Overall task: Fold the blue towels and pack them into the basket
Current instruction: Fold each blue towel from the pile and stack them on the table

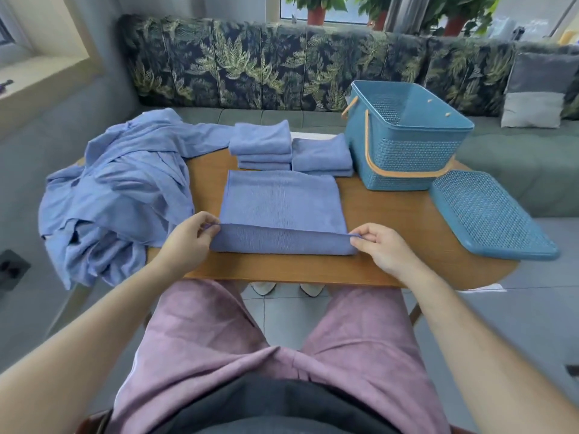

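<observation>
Remote op, head cam: I can read no text, label, brand or no. anywhere in view. Nothing legible on the basket, its lid, the towel or the table.

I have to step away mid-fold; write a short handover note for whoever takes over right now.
Left hand and right hand each pinch a near corner of the towel spread on the table, near edge rolled up into a fold.
Two folded stacks sit behind it, next to the open basket; its lid lies on the table at the right. An unfolded pile hangs over the left end.
Done: the stacks. To do: finish this towel, fold the pile, pack everything; no towel shows in the basket.
</observation>
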Tool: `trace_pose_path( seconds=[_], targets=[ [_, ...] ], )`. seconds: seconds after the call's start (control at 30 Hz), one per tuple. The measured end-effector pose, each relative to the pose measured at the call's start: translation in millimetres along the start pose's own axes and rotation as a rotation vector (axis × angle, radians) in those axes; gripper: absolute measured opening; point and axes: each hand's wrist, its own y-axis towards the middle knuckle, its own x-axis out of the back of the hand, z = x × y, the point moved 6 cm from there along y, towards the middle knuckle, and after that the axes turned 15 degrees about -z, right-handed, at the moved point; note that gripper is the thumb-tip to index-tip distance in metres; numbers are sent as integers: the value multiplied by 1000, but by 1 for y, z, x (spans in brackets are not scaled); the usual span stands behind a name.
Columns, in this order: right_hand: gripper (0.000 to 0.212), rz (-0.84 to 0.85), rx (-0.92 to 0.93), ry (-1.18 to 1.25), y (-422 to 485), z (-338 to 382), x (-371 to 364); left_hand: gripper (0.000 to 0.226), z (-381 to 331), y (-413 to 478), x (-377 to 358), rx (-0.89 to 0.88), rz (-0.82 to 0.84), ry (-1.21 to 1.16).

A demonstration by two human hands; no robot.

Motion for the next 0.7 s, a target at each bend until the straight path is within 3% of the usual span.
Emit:
trace_pose_path(
  seconds=[0.23, 0.47, 0.7],
  targets=[
    [6, 62, 10, 60, -5, 11, 9, 6, -6, -4, 17, 37, 8, -126],
    [6, -95, 35, 69, 18, 24, 6, 10, -20, 29, 8, 87, -47, -241],
    [8, -264, 16, -141, 76, 21, -12, 9, -28, 83, -27, 122, -133, -242]
  ],
)
